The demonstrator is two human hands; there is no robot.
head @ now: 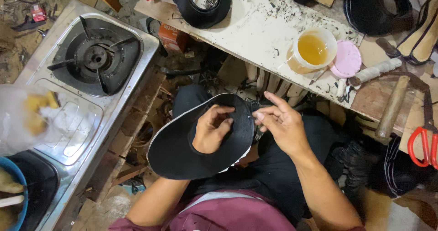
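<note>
A flat black shoe-upper piece with a white edge (pixel 178 151) rests on my lap. My left hand (pixel 211 129) lies on its middle, fingers curled and pressing down on it. My right hand (pixel 279 124) pinches the piece's right edge between thumb and forefinger, the other fingers spread. Both forearms reach in from the bottom of the view, over dark trousers and a maroon shirt.
A steel gas stove (pixel 93 53) stands at left. The worn white workbench (pixel 255 25) ahead holds a tub of yellow glue (pixel 312 51), a pink lid (pixel 347 60), a hammer (pixel 392 105), red-handled scissors (pixel 422 142), and black shoe pieces (pixel 200 5).
</note>
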